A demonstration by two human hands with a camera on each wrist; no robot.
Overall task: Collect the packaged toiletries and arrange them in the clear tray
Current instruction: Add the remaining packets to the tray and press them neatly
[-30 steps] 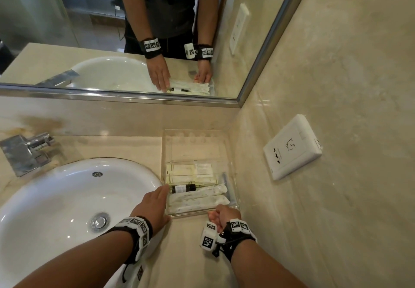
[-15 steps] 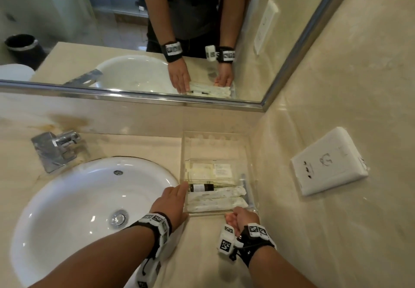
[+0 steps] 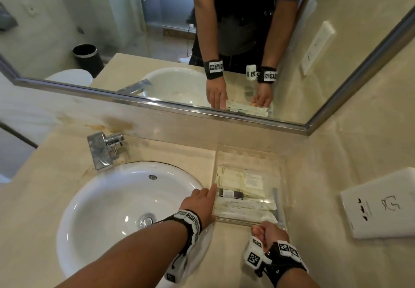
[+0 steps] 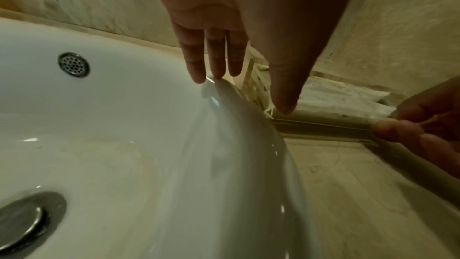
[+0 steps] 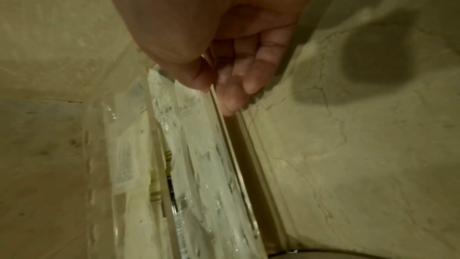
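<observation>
The clear tray [image 3: 249, 153] stands in the counter's corner, right of the sink. It holds flat sachets [image 3: 238, 178] at the back, a small dark bottle [image 3: 231, 194] in the middle and long white packets [image 3: 244, 214] at the front. My left hand [image 3: 202, 200] lies with straight fingers along the tray's left wall, thumb at its near left corner [image 4: 248, 92]. My right hand [image 3: 271, 231] pinches the tray's near wall by the right corner. Its thumb sits inside over a packet [image 5: 199, 155] and its fingers [image 5: 231, 101] outside.
A white sink [image 3: 89, 209] with a chrome faucet [image 3: 103, 150] fills the left. A mirror [image 3: 157, 102] runs along the back wall. The right wall, carrying a white socket plate [image 3: 381, 204], stands close beside the tray.
Both hands stay at the tray in the same hold. The head view has swung left and up, so the tray sits further right in the picture.
</observation>
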